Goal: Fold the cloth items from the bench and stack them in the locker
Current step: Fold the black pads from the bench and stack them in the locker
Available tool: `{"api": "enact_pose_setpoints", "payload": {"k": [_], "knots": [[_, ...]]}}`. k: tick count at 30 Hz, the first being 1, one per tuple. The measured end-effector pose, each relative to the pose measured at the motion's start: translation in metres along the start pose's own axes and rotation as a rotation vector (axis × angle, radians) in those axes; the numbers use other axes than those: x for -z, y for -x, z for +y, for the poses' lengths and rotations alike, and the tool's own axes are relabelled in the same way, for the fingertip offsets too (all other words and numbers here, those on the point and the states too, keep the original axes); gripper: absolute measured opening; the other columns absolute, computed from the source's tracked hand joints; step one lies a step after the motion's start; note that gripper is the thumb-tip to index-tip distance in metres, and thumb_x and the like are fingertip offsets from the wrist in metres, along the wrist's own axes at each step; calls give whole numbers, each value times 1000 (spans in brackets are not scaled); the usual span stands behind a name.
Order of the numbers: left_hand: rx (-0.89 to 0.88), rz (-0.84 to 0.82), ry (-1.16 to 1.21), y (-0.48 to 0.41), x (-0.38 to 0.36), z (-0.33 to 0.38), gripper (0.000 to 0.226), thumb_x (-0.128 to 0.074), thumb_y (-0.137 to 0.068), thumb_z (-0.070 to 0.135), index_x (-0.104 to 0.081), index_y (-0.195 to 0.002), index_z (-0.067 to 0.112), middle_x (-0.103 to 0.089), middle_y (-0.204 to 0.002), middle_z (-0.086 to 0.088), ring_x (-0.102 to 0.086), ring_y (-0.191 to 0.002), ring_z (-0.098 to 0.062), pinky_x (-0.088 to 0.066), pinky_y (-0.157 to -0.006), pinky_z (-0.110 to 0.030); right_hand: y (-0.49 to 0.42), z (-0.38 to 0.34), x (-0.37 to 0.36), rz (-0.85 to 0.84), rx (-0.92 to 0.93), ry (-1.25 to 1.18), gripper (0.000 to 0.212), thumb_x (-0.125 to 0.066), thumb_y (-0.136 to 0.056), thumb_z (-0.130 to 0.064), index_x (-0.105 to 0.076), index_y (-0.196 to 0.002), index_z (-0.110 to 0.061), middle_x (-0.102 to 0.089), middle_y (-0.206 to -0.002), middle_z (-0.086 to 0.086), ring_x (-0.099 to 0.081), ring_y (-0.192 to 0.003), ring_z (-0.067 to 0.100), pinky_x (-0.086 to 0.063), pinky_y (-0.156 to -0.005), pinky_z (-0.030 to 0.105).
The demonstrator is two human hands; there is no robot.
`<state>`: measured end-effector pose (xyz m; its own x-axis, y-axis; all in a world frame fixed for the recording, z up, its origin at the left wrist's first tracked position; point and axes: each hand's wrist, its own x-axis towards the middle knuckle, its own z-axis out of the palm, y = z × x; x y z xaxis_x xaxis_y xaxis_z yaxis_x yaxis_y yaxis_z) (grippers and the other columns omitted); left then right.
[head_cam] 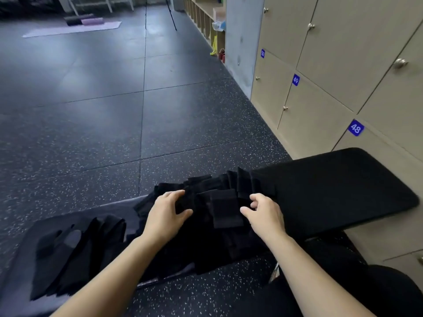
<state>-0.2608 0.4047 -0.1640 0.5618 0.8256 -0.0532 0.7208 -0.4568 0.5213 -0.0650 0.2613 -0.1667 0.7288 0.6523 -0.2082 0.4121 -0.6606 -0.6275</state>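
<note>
A: Layout?

B: Lockers: doors closed. Bench: holds the cloth pile at its near end. Top piece: folded, lying on the pile.

A: Grip?

B: Left hand and right hand each grasp the pile, either side of the top piece.

A: Procedure?

B: Align the edges. Press each fold flat. Keep both grips level, or the pile will likely slump.

Bare forearms; black trousers
</note>
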Motion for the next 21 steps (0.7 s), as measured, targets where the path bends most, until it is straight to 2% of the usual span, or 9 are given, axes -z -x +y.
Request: {"api": "enact_pose_setpoints", "payload": {"k": [5,11,14,17,21], "knots": [[151,-25,-196,-4,-15,-7,98,-75,-74,58,-32,-151,14,-43,-149,-6,-37,-137,-27,-35,-110,-38,-6,4,-18,-64,-69,-11,58,-66,-85,-40,-49,-136,-17,-57,-128,0,-52,-118,19,-47,-92,33],[308,11,-342,3,-28,-11,114,-64,-65,79,-26,-150,14,-54,-139,-6,-46,-130,-28,-39,-103,-38,-12,1,-40,-95,-100,25,65,-67,-85,-40,-42,-140,-15,-54,-132,1,-48,-123,20,-46,-96,35],[339,34,-319,0,-29,-11,113,-66,-66,76,-25,-151,14,-58,-134,-8,-45,-131,-26,-35,-105,-37,-16,0,-47,-89,-116,33,66,-68,-84,-39,-42,-140,-15,-54,-132,2,-47,-124,21,-45,-97,36],[348,93,-181,-3,-31,-12,111,-74,-67,65,-25,-152,14,-58,-134,-6,-42,-132,-24,-30,-109,-39,-19,0,-52,-92,-151,15,63,-68,-83,-37,-44,-138,-16,-55,-131,3,-48,-123,22,-46,-96,37],[357,118,-72,-8,-32,-12,109,-80,-67,56,-26,-152,17,-57,-136,2,-43,-131,-22,-30,-107,-41,-21,-4,-54,-71,-175,-44,49,-67,-86,-32,-52,-129,-16,-59,-120,0,-55,-111,19,-47,-85,32]]}}
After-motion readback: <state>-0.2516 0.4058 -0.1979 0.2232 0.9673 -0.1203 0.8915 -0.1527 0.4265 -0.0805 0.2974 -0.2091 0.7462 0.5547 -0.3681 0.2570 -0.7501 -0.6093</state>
